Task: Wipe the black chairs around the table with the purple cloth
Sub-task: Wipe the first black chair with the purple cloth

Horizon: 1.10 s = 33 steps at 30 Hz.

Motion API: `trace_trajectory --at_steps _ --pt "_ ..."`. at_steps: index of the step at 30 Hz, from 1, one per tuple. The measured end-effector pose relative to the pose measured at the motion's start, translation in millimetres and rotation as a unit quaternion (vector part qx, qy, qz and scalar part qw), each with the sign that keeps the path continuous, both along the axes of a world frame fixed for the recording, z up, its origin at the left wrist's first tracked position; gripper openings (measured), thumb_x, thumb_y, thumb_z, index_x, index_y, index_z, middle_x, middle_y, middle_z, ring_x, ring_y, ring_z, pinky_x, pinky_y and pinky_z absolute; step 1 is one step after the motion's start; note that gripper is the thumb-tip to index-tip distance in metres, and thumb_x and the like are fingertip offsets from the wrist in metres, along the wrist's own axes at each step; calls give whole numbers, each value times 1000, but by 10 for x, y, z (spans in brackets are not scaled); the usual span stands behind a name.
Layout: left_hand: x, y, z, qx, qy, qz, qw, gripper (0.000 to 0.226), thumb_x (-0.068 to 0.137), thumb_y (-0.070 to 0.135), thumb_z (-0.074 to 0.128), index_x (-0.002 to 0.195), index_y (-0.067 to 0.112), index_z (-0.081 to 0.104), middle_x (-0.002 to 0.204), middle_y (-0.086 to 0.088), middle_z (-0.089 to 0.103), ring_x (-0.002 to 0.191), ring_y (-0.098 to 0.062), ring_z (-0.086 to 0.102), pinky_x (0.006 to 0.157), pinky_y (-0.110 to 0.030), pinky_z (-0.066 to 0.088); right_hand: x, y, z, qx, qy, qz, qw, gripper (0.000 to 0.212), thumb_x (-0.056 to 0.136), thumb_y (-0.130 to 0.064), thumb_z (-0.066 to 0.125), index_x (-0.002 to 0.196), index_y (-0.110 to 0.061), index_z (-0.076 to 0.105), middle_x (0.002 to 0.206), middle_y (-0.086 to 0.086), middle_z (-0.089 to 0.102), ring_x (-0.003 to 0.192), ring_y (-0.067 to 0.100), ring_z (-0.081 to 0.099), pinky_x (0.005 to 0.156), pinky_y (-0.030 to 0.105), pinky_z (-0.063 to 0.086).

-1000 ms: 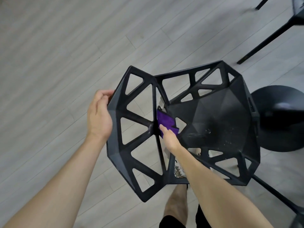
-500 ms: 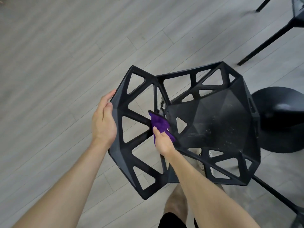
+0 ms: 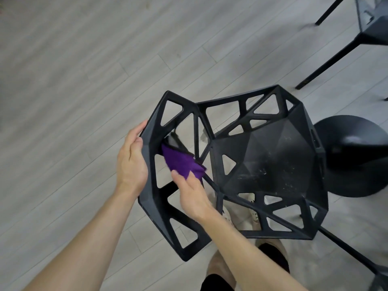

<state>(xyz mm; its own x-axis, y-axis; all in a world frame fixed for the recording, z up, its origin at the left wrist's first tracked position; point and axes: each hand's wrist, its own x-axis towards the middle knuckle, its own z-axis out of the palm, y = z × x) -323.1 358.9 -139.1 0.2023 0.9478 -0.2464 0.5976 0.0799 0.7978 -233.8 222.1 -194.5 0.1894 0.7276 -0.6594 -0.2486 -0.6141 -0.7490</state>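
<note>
From the head camera, your left hand (image 3: 131, 164) grips the backrest rim of the black chair (image 3: 262, 160), fingertips hidden behind that rim. Your right hand (image 3: 192, 196) clutches the purple cloth (image 3: 180, 162) against a strut inside the backrest, fingertips buried in its folds. Right of the chair, a round black base (image 3: 354, 156) sits partly behind the seat, and a second chair (image 3: 369, 28) beyond is cut off by the frame.
</note>
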Motion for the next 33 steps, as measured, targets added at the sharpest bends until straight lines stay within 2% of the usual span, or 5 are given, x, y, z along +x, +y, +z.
trace_trajectory --at_steps 6,12,21,31,33 --pt "30 -11 33 -9 -14 5 1000 52 112 15 31 138 48 61 144 29 60 137 15 47 112 -8 34 240 -144 -435 -111 -4 -19 994 36 111 -53 44 87 -28 54 82 -8 57 81 17 56 97 52 50" --pt "5 7 -4 -11 -36 5 999 50 111 14 31 139 42 62 141 30 62 137 11 49 117 -16 36 -142 -9 71 56 -30 9 998 66 101 -67 42 147 -22 56 157 -4 55 147 14 46 126 40 33" --pt "-12 19 -43 -23 -25 1 999 51 110 21 30 143 43 62 146 29 60 140 9 48 124 -29 35 489 -135 -666 -109 43 -143 983 32 108 -45 51 95 -17 61 82 -2 61 78 17 60 77 36 50" --pt "17 -4 -10 -18 -37 53 998 44 100 28 34 117 48 68 122 23 70 124 -6 61 113 -38 46 72 -300 -614 -157 -44 -31 986 60 106 -56 42 142 -12 60 139 4 62 131 28 55 116 44 41" --pt "-2 17 -19 -14 -30 61 998 37 95 31 35 106 48 67 115 13 71 117 -19 64 108 -49 49 -83 -430 -407 -129 -5 -37 991 52 97 -65 46 115 -19 60 119 -8 64 117 16 58 111 36 43"
